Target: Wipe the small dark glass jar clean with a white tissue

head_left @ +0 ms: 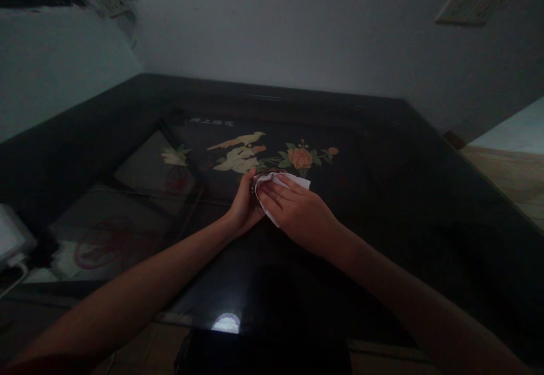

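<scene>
My left hand (243, 205) is wrapped round a small dark, glassy object (260, 176) over the middle of a black glass-topped table (403, 205). My right hand (297, 208) presses a white cloth or tissue (284, 181) against that object, fingers closed over the cloth, with a ring on one finger. Most of the object is hidden by both hands, so I cannot name it. Under the hands the tabletop bears an inlaid picture of a pale bird (238, 151) and an orange flower (300, 157).
The table stands in a corner against white walls. A wall socket plate (476, 2) is at the upper right. A white device with a cable (11, 244) sits at the left edge. Pale floor (514, 160) shows to the right. A light reflection (226, 323) lies near the table's front edge.
</scene>
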`<move>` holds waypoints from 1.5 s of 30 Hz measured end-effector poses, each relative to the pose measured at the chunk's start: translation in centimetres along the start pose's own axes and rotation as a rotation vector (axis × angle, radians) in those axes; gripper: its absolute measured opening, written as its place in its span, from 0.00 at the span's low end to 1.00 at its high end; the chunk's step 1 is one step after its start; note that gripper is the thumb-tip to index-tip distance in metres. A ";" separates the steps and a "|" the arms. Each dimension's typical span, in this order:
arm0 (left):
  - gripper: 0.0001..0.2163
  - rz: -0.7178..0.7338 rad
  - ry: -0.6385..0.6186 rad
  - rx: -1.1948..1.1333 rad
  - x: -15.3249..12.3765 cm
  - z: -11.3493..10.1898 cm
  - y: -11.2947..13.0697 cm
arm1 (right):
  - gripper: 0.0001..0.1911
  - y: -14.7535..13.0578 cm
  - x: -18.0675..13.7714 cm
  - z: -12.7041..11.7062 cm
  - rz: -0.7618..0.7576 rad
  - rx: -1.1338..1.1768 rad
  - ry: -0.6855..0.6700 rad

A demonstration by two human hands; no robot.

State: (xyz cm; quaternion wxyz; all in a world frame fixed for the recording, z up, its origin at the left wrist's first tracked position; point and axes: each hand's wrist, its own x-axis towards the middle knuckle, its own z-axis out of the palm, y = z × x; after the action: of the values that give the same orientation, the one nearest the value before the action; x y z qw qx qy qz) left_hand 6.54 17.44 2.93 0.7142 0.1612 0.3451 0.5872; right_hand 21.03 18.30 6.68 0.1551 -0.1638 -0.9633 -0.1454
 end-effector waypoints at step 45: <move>0.20 0.127 0.041 0.002 -0.2 0.6 -0.4 | 0.26 -1.3 -0.1 1.5 0.187 0.247 -0.047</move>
State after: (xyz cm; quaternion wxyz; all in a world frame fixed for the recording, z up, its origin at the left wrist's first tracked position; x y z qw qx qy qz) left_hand 7.21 17.24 3.15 0.6681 0.1713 0.3496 0.6341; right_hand 20.26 17.61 5.01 0.1641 -0.2357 -0.9578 -0.0069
